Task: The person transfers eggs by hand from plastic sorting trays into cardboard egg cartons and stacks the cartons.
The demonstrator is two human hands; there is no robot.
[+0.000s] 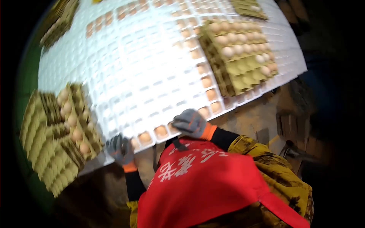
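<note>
Taking the middle of the lit white bench (148, 81) as the clock center: its top is a grid of egg-sized cells, and a short row of brown eggs (161, 132) sits along the near edge around 6 o'clock. Left hand (119, 149), gray glove, is at about 7, just beside that row's end; fingers bent, but it's blurry, so can't tell if that grip is pinching anything. Right hand (189, 122) is near 5, fingers bunched over the row, partly covering an egg; can't tell if that grip has hold of it either. More eggs run down a column (207, 82) at 3. Egg-loaded pulp trays sit at 8 (45, 140) and between 2 and 3 (241, 70).
</note>
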